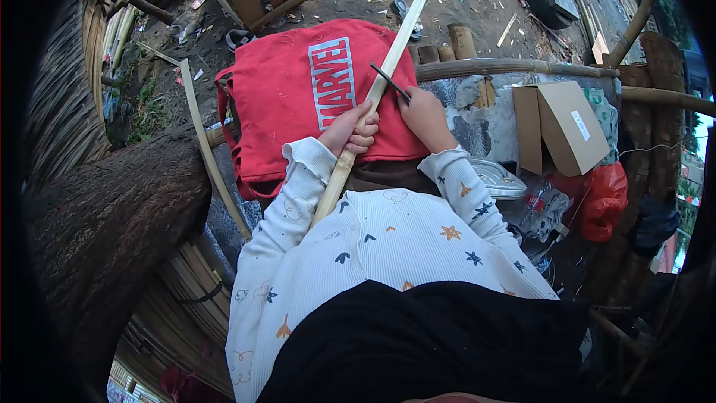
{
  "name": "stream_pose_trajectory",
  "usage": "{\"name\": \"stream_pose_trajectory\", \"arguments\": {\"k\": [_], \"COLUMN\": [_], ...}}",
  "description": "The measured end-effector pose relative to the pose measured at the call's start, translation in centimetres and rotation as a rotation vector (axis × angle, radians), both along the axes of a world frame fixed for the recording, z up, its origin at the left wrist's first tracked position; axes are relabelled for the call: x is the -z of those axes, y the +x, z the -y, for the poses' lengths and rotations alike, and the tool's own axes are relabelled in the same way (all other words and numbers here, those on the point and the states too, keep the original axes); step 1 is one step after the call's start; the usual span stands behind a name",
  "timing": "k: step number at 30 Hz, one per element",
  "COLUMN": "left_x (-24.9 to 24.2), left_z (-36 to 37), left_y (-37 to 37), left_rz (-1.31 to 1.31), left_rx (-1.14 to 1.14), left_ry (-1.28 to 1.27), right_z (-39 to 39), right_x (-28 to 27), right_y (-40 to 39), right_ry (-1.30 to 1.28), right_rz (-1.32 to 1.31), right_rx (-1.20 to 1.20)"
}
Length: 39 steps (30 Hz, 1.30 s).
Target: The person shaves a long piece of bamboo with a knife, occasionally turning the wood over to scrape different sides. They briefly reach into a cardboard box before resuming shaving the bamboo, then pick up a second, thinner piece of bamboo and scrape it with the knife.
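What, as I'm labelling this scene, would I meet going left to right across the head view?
Thick brown trunk → left hand gripping a pale strip → right hand holding a thin dark tool → cardboard box → upright wooden posts.

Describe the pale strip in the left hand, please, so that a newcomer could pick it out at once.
Find the large red fabric printed MARVEL. Across its right side slants a long, straight pale strip, gripped by the left hand. Unlike the bowed strip left of the fabric, it is held, and a dark thin tool in the right hand crosses it.
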<state>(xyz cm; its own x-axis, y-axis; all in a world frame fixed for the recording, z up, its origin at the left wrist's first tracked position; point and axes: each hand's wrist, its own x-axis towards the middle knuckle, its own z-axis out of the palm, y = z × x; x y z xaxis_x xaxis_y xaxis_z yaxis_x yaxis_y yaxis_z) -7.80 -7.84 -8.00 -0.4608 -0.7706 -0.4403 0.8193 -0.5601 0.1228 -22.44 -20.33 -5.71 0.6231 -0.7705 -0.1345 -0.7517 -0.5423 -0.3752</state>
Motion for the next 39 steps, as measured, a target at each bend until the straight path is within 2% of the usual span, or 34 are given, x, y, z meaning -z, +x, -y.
{"name": "stream_pose_trajectory", "arguments": {"k": [14,17,19,25,29,30,34,39], "left_x": [-0.3,-0.8,-1.1,-0.7,-0.3,0.0,2.3,2.6], "left_z": [0.3,-0.4,-0.4,-0.4,-0.2,-0.3,-0.4,-0.2], "left_y": [0.2,-0.3,-0.3,0.0,0.2,0.4,0.6,0.5], "left_rz": [0.061,0.102,0.112,0.056,-0.015,-0.053,-0.526,-0.773], "left_rx": [-0.036,0.012,0.013,-0.006,0.000,0.002,-0.066,-0.141], "left_ry": [-0.002,0.031,0.043,0.034,0.034,0.031,-0.062,-0.089], "right_z": [1.6,4.5,8.2,10.3,8.2,7.2,5.0,4.0], "right_x": [1.5,2.7,4.1,3.5,3.2,2.6,1.4,1.8], "right_y": [1.2,2.9,4.2,5.1,2.2,1.6,0.2,1.2], "right_ry": [-0.099,-0.124,-0.179,-0.017,0.009,0.038,0.068,-0.041], "right_rz": [0.001,-0.072,-0.055,-0.117,-0.004,0.020,0.067,0.027], "right_rx": [-0.102,0.118,0.110,-0.001,-0.235,-0.275,-0.360,-0.285]}}
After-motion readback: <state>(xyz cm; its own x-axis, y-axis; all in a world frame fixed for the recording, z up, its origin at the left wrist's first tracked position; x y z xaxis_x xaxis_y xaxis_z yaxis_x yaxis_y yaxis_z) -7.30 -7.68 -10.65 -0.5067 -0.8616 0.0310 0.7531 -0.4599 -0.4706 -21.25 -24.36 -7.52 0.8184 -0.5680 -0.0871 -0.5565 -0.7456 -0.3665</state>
